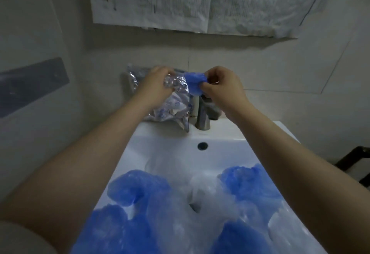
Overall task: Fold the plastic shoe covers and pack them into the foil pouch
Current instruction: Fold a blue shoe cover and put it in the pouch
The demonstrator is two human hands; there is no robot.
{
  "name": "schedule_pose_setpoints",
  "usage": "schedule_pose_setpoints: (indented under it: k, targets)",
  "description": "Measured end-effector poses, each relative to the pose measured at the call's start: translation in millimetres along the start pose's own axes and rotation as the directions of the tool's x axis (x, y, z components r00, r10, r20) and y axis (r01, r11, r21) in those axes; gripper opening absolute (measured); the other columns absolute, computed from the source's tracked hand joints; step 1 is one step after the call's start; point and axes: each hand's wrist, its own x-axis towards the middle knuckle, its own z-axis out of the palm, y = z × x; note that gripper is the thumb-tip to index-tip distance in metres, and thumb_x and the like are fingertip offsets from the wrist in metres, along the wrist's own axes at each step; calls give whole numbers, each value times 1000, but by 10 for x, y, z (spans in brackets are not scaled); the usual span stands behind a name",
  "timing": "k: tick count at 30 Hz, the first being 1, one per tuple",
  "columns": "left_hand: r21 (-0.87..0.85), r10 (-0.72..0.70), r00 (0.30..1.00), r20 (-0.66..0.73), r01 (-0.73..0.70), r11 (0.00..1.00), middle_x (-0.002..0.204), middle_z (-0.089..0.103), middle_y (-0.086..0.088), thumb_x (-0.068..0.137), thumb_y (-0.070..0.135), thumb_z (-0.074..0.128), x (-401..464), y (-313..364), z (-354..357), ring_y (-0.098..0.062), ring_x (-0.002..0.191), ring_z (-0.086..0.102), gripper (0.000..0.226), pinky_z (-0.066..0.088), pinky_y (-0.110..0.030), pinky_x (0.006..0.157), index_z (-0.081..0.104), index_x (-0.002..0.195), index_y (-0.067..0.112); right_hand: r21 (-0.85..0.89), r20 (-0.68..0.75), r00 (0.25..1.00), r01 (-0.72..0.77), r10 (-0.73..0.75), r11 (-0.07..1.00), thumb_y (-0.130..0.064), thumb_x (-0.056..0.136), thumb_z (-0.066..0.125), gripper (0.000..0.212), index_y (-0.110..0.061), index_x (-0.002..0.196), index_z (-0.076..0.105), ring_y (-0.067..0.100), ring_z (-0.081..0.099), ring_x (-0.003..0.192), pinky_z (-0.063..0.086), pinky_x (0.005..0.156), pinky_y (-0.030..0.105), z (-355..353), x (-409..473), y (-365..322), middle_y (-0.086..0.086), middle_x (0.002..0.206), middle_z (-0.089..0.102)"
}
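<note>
1. Above a white ceramic washbasin [160,145], the left hand [158,85] clenches its grip on the mouth of a crinkled silver foil pouch [176,105], held up beside the brushed-metal tap [202,113].
2. The right hand [222,87] pinches a folded blue plastic shoe cover [195,82] at the pouch's opening.
3. Loose blue shoe covers [138,187] fill the basin.
4. Printed paper sheets [152,1] hang on the pale tiled wall [280,63].
</note>
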Motion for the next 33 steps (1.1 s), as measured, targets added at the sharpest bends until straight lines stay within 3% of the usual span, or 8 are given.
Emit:
schedule_pose_setpoints:
  k: [2, 5, 9, 13, 17, 23, 28, 33]
  targets:
    - [162, 43, 999, -21, -39, 986, 137, 41, -10, 80, 4, 65, 189, -93, -61, -26, 111, 53, 51, 39, -29, 94, 49, 129, 9, -12, -4, 1000, 10, -10, 1000, -6, 76, 61, 12, -14, 85, 59, 26, 64, 77, 56, 73, 43, 80, 236, -63, 8, 80, 65]
    - [265, 86, 990, 108, -112, 958, 146, 30, -8, 84, 10, 64, 406, -246, -87, -25, 117, 50, 57, 36, -29, 97, 42, 136, 10, -86, -17, 998, 65, -67, 994, -7, 77, 59, 10, -5, 86, 62, 29, 64, 81, 54, 75, 43, 224, 550, -128, 14, 83, 66]
    - [338, 106, 965, 241, -186, 923, 128, 45, -13, 86, 18, 62, 552, -359, -50, -30, 110, 51, 49, 38, -31, 84, 46, 132, 11, -160, -19, 996, 83, -87, 984, -7, 80, 58, 14, -3, 93, 61, 24, 57, 80, 44, 68, 32, 345, 853, -151, 9, 84, 62]
    - [312, 247, 969, 12, -238, 920, 110, 57, -13, 88, 13, 56, 552, -430, 6, -32, 100, 55, 25, 46, -40, 82, 60, 113, 9, -147, -13, 987, 159, -162, 976, -4, 79, 61, 18, -11, 94, 55, 17, 52, 78, 38, 60, 26, 426, 1077, -196, 5, 86, 58]
    - [253, 305, 942, -138, -264, 931, 100, 60, -18, 87, 9, 58, 467, -542, 47, -35, 89, 58, 15, 48, -45, 76, 65, 98, 2, -450, 335, 913, 373, -233, 812, -10, 83, 62, 21, -8, 104, 64, 15, 53, 84, 33, 52, 15, 535, 1178, -224, 5, 99, 64]
    - [188, 313, 932, -183, -279, 942, 90, 53, -20, 83, 0, 60, 287, -583, 123, -28, 77, 54, 5, 43, -36, 70, 63, 83, -3, -580, 630, 776, 444, 31, 683, -11, 88, 55, 22, -16, 101, 71, 14, 55, 76, 42, 67, 23, 708, 1230, -213, 3, 92, 66]
    - [170, 256, 947, -192, -225, 959, 93, 54, -21, 83, 2, 61, 280, -584, 104, -29, 81, 55, 9, 33, -26, 71, 66, 88, -4, -646, 660, 738, 462, 140, 608, -18, 93, 47, 26, -15, 107, 68, 20, 59, 86, 47, 83, 32, 802, 1274, -171, 6, 101, 68]
    - [174, 199, 957, -209, -164, 971, 97, 54, -24, 84, 2, 58, 291, -524, 116, -32, 85, 56, 14, 44, -36, 75, 66, 94, -5, -642, 533, 831, 521, -160, 563, -15, 93, 43, 26, -9, 107, 65, 28, 56, 96, 42, 78, 32, 651, 1039, -277, 11, 107, 64]
